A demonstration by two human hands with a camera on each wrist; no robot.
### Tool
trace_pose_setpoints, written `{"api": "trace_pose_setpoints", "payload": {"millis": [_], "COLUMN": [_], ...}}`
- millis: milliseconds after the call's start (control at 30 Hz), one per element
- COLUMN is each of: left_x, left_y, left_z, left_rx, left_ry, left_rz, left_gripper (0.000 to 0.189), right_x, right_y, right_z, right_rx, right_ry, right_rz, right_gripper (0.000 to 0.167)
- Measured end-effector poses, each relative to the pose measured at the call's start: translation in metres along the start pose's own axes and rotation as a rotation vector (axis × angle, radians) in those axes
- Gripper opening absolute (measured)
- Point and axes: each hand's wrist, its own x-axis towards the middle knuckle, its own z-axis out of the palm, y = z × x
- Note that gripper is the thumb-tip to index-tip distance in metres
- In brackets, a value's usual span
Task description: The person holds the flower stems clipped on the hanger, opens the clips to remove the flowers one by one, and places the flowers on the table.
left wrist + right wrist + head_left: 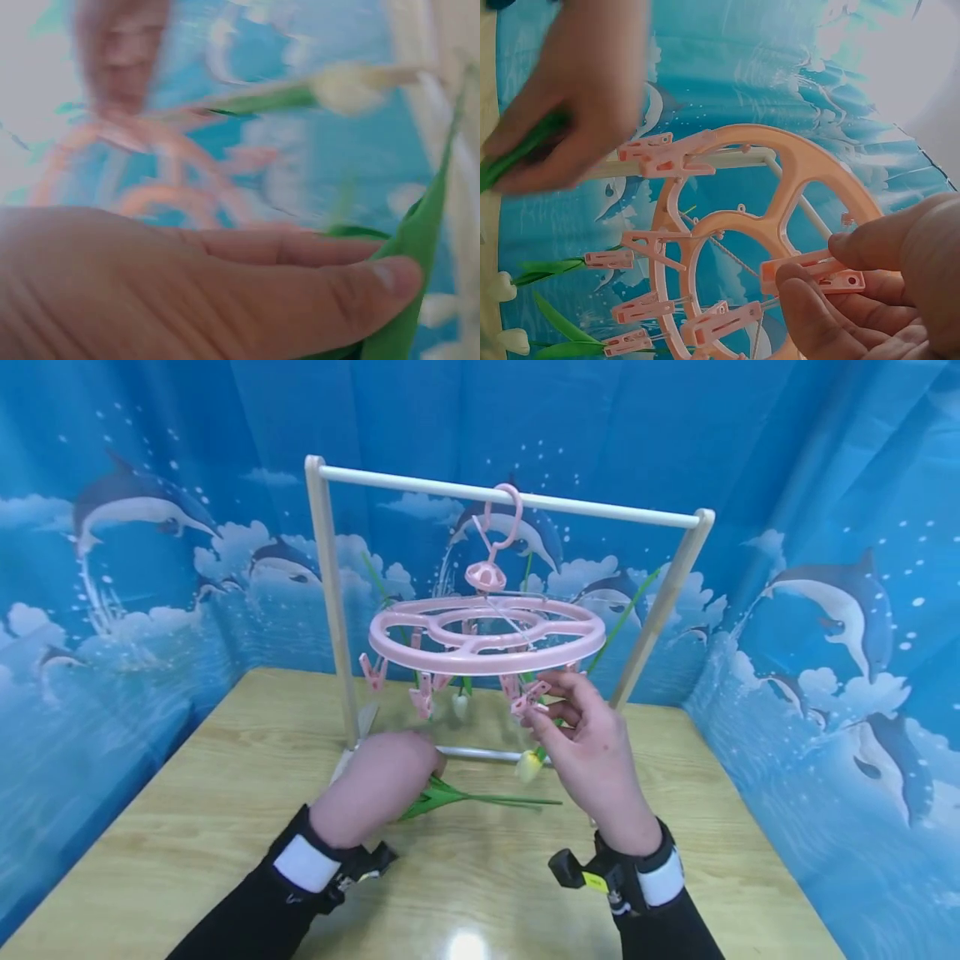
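Observation:
A round pink clip hanger hangs by its hook from a rod, with several pink clothespins below its ring. My right hand pinches one clothespin at the ring's near right side; the right wrist view shows thumb and fingers on this clothespin. My left hand, low at the left, holds an artificial tulip by its green leaves, its stem pointing right. In the left wrist view, the thumb presses a leaf against the fingers. The held tulip's flower end is hidden in the head view.
A pale frame carries the hanger on its top rod and stands on a wooden table. A yellowish-white tulip and a white tulip hang head down beneath the ring. A blue dolphin-print curtain surrounds the table.

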Motion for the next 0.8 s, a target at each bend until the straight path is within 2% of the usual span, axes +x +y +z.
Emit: {"api": "trace_pose_setpoints", "payload": {"millis": [100,167,267,400,567,667,800], "left_x": [-0.009,-0.011,-0.011,-0.011,-0.011,-0.011,-0.012], "left_y": [0.003,0.005,0.007,0.007,0.005,0.003,0.003], "left_z": [-0.024,-0.032,-0.038,-0.039,-0.042,-0.043,-0.041], "left_rx": [-0.083,-0.127,-0.167,-0.272,-0.386,-0.422,-0.427], "left_ry": [-0.052,-0.039,0.074,0.255,0.42,0.489,0.514], "left_rz": [0.037,0.061,0.084,0.068,0.048,0.04,0.028], "left_gripper": [0.013,0.006,0.013,0.021,0.022,0.022,0.021], "right_x": [0.0,-0.001,-0.003,-0.007,-0.011,-0.012,-0.012], "right_y": [-0.002,-0.003,-0.005,-0.005,-0.008,-0.01,-0.011], "right_z": [0.001,0.002,0.004,0.005,0.003,0.002,0.003], "right_rx": [0.011,0.015,0.013,0.061,0.125,0.132,0.154], "right_ry": [-0.012,-0.018,-0.021,-0.004,0.006,-0.005,-0.014], "right_rz": [0.006,0.01,0.004,-0.005,-0.006,-0.011,-0.01], "right_gripper": [0.042,0.041,0.04,0.039,0.037,0.032,0.024]}}
